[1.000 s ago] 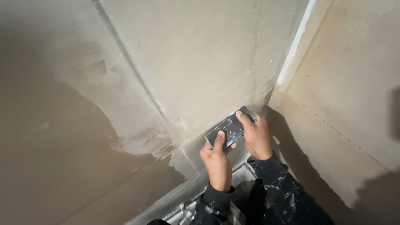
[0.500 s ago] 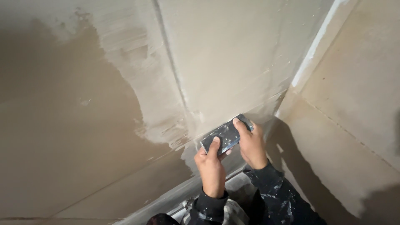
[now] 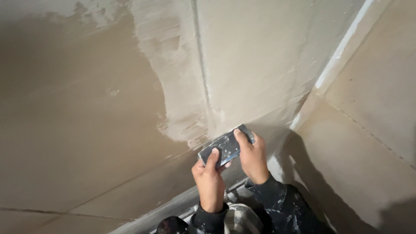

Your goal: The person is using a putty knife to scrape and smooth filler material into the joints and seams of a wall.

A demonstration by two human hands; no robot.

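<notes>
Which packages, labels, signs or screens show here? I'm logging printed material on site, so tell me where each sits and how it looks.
None in view: only bare wall boards partly skimmed with pale plaster, and a flat, plaster-spattered dark metal blade held against the wall by the left hand and right hand.

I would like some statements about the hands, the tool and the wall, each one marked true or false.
1. Both hands hold the flat metal blade. True.
2. The left hand is empty. False: its thumb presses on the blade.
3. The blade lies against the wall. True.
4. The lighter plaster is only right of the white corner strip. False: it lies left of the strip.
5. The right hand wears a glove. False: it is bare.
</notes>
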